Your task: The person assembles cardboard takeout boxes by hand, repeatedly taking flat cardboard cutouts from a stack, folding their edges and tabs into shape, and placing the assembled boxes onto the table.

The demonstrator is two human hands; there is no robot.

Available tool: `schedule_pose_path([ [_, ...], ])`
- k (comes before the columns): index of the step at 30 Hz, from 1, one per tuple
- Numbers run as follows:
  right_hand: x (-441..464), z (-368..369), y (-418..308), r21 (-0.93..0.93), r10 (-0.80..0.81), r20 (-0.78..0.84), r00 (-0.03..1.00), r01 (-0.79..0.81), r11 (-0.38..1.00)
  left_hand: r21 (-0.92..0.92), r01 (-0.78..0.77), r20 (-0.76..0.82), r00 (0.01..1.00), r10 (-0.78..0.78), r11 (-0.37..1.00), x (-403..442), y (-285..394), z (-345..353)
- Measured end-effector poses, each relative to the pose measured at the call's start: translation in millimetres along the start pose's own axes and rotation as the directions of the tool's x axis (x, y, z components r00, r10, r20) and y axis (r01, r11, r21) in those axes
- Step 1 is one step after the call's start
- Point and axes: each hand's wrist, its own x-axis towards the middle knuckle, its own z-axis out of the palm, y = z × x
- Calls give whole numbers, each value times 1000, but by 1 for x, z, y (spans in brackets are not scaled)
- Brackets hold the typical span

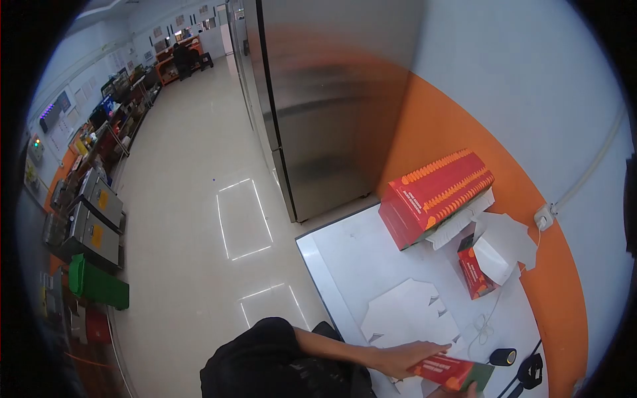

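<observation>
My left hand (pixel 398 359) reaches in from the left, its fingers along the upper edge of a red and green printed paper box (pixel 444 371). At the bottom edge of the view, my right hand (pixel 470 391) grips the box's near side with the thumb on its face; the rest of that hand is cut off. Just beyond my left hand lies a flat white box blank (pixel 406 312), plain side up, with cut slots near its edges.
A stack of red folded boxes (pixel 441 192) and an opened red box with white flaps (pixel 481 265) are on the white table (pixel 345 249). A black cylinder (pixel 502 357) and cable lie at right. A steel fridge (pixel 332 113) stands behind; a green bin (pixel 99 285) is far left.
</observation>
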Motion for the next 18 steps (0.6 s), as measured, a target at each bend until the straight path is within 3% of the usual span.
schedule_pose_path([
  [1, -2, 16, -6, -124, 6, 43, 999, -1, 992, 0, 70, -12, 997, -70, 998, 0, -13, 2],
  [4, -6, 45, 2, -505, -21, 400, 916, 239, 829, -60, 259, -66, 963, -262, 964, 1, -25, -4],
  [5, -4, 33, 4, -740, 153, 546, 823, 388, 550, -118, 303, -89, 945, -314, 946, 1, -26, -12],
  [6, -2, 14, 9, -806, 371, 588, 718, 557, 200, -177, 344, -109, 924, -366, 922, 1, -24, -18],
  [8, -11, -17, 48, -652, 363, 753, 549, 694, 304, -180, 367, -45, 924, -380, 913, 0, -52, -24],
  [10, -18, -34, 69, -648, 421, 713, 561, 756, 88, -182, 464, 95, 886, -454, 867, -3, -32, -47],
  [11, -20, -44, 78, -632, 448, 687, 573, 775, -22, -92, 537, 211, 833, -511, 838, -1, -10, -59],
  [14, -4, -91, 103, -595, 295, 789, 539, 791, 143, -33, 621, 233, 767, -598, 783, -16, -57, -50],
  [17, -1, -107, 103, -596, 348, 783, 516, 784, 177, -94, 745, 332, 649, -685, 660, -13, -27, -59],
  [18, -3, -111, 102, -624, 344, 760, 552, 768, 147, -78, 728, 358, 658, -663, 681, -13, -42, -60],
])
